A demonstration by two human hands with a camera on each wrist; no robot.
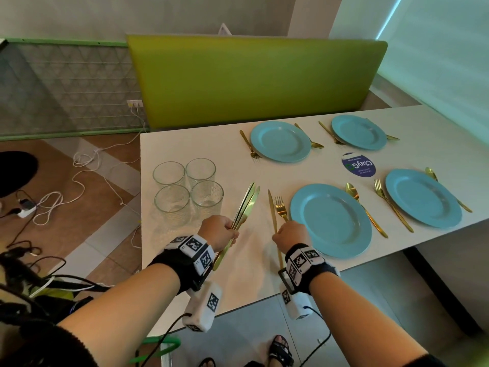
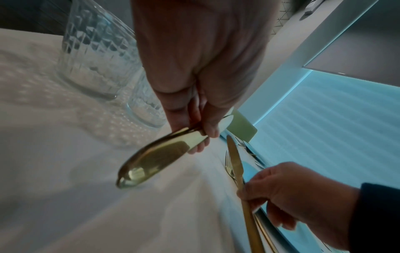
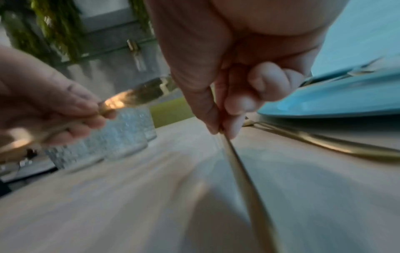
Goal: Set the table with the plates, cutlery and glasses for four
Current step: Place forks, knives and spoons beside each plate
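Note:
My left hand [image 1: 222, 231] grips a bundle of gold knives [image 1: 246, 205] by the handles, blades pointing away over the white table [image 1: 201, 144]. In the left wrist view the handle ends [image 2: 155, 157] stick out below my curled fingers. My right hand [image 1: 291, 234] pinches a single gold knife [image 1: 272, 207], which stands just left of the fork [image 1: 280, 207] beside the near blue plate [image 1: 330, 221]. The right wrist view shows thumb and finger [image 3: 227, 102] closed on that knife [image 3: 244, 179]. Three more blue plates [image 1: 280, 141] [image 1: 358, 132] [image 1: 423, 198] each have a fork and spoon.
Several clear glasses [image 1: 188, 189] stand grouped at the table's left end, close to my left hand. A round blue sticker [image 1: 358, 164] lies between the plates. A green bench back [image 1: 251, 75] runs behind the table. Cables cross the floor at the left.

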